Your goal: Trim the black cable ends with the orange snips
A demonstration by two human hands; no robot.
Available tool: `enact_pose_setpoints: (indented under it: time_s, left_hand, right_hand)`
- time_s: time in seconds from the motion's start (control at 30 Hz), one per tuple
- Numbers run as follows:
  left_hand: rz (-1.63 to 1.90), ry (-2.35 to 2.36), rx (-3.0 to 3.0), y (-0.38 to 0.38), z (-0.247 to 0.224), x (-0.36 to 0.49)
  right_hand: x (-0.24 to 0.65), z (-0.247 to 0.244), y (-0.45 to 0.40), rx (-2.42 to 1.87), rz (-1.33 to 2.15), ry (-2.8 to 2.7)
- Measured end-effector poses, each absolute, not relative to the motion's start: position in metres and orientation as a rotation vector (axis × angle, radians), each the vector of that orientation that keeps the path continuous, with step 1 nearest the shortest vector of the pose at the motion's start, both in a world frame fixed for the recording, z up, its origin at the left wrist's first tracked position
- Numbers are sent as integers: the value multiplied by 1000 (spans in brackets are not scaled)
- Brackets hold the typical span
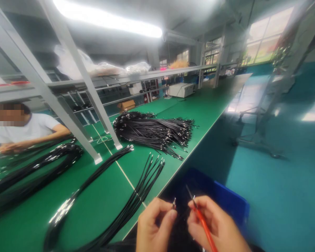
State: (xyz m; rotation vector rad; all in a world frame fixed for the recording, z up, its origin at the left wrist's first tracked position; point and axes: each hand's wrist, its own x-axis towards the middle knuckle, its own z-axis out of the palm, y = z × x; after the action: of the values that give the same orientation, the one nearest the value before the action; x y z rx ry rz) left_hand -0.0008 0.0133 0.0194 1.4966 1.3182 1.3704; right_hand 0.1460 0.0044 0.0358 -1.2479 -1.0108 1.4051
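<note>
Left hand [157, 224]: grip closed to a thumb-and-forefinger pinch on a small silver metal tip with a dark base [174, 202], tip pointing up. Pinch is low on the piece, probably to leave the metal exposed. Can't tell what it runs into below the fingers

Right hand [215, 224]: grip closed on a slim tool with a red handle and thin dark shaft [206, 229], held pen-style. Choked up near the shaft, likely for fine control. Another small silver tip [193, 198] pokes up by the fingertips; can't tell if it's pinched too

Pose: hands just apart, facing each other off the near edge of the green-topped counter [89, 213], fingers curled. Tool shaft slants up and left, not touching the left-hand piece. Blue plastic bin [236, 196] sits below and beyond the right hand

On the counter: bent bundle of thin black cables with silver ends [102, 166], one end fanned out toward the hands, presumably so single ends are easy to reach. Big heap of similar black cables [152, 131] lies further off, most ends facing the same way, probably for orderly handling
</note>
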Motion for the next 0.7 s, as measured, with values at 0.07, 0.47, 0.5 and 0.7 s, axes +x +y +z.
enact_pose_setpoints:
  time_s: [0.07,0.47,0.5,0.7]
  left_hand:
    - [1385,1354,1544,11,24,3]
    - [1174,1229,1533,6,33,-4]
    - [1156,1178,1428,7,32,-6]
    - [1114,968,1036,15,30,-13]
  right_hand:
    - [139,45,7,-1224,1298,-910]
    - [127,37,13,-1168,1315,-900]
    - [128,38,12,-1176,1347,-891]
    - [135,35,11,-1064,1391,-985]
